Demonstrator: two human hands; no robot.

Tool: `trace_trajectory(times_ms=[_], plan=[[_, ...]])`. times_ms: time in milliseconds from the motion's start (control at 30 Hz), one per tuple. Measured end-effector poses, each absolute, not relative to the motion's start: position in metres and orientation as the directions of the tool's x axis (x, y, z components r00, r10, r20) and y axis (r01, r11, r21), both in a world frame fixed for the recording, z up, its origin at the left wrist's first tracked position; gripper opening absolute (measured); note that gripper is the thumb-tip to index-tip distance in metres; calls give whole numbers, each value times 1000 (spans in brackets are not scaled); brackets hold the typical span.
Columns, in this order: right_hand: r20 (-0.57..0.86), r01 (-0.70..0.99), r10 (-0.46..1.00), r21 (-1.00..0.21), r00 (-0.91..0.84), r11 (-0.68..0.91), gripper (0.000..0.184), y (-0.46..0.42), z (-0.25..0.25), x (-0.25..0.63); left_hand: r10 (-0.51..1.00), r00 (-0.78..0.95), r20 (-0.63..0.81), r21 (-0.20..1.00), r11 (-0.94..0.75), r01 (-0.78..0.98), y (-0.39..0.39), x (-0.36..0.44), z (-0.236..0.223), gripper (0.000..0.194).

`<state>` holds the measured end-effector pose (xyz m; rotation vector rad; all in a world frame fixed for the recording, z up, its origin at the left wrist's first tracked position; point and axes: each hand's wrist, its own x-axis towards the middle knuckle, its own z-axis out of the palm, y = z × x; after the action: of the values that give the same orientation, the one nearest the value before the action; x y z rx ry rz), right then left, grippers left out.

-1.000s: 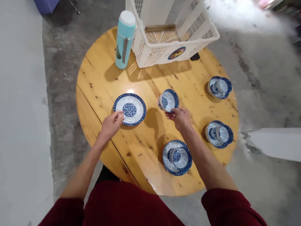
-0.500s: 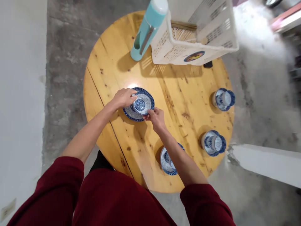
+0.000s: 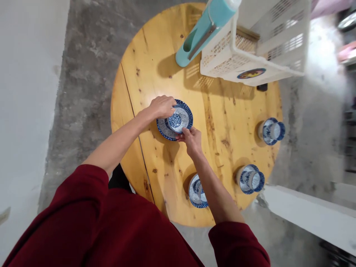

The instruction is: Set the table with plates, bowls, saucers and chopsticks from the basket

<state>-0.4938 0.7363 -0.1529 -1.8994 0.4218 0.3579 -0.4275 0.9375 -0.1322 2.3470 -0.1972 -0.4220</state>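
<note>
A small blue-and-white bowl (image 3: 178, 119) sits on a blue-rimmed patterned plate (image 3: 164, 130) near the middle of a round wooden table (image 3: 222, 122). My left hand (image 3: 161, 106) curls over the bowl's left rim, fingers closed on it. From the near side, my right hand (image 3: 190, 138) pinches the bowl's front edge. Both arms come in from the lower left in dark red sleeves.
A teal bottle (image 3: 207, 27) and a white plastic crate (image 3: 258, 48) stand at the table's far side. Bowl-and-plate sets sit at the right (image 3: 271, 131), lower right (image 3: 250, 179) and near edge (image 3: 196, 191). Grey concrete floor surrounds the table.
My right hand carried the bowl leftward from the table's middle onto the plate. My left hand moved from the plate's edge to the bowl's rim. The camera view shifted left.
</note>
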Motion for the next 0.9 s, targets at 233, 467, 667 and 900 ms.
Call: trace_trajectory(times_ms=[233,467,667,900], plan=[[-517,-528,-126,-783,846,-329,16,738,-147,-496,-277,920,-278,663,-749,-25,937,-428,-125,31],[-529,-552,-161,-787,833,-275,17,743,-144,-497,-300,907,-297,649,-760,-39,940,-429,-123,29],[-523,-549,-168,-785,836,-287,21,746,-144,-499,-288,903,-319,619,-785,-32,942,-430,-120,34],[-366,-398,-158,-871,917,-288,38,737,-115,-514,-214,948,-236,591,-806,-35,966,-435,-99,47]])
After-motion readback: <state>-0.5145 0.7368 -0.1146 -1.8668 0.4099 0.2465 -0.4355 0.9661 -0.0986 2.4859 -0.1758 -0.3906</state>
